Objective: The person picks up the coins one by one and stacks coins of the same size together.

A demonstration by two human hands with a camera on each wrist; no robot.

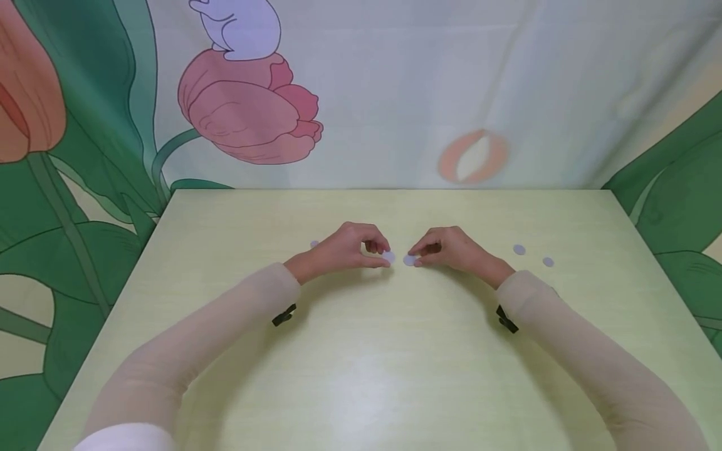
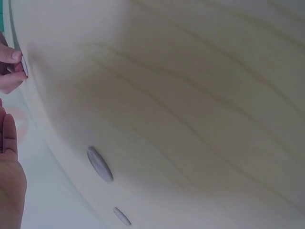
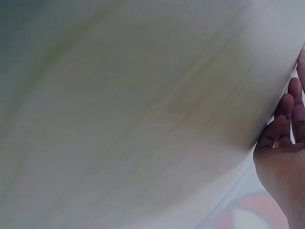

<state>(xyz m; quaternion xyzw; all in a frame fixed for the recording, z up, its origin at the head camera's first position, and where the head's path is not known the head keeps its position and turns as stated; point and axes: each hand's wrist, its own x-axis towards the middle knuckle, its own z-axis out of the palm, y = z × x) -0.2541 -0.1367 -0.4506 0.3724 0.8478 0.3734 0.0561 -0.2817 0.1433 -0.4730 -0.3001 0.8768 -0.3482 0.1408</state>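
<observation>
Near the middle of the table's far half, my two hands face each other with a small gap between them. Between thumb and fingers, my left hand pinches a small, flat, pale lavender disc. A similar right-hand disc is pinched by my right hand, just across the gap. The left wrist view catches the right hand's fingers at its left edge, with part of my left palm below them. Only part of my right hand shows in the right wrist view, and its disc is hidden there.
Two loose discs, one nearer and one farther right, lie beyond my right forearm. Another disc is partly hidden behind my left wrist. The pale table ends at a patterned curtain.
</observation>
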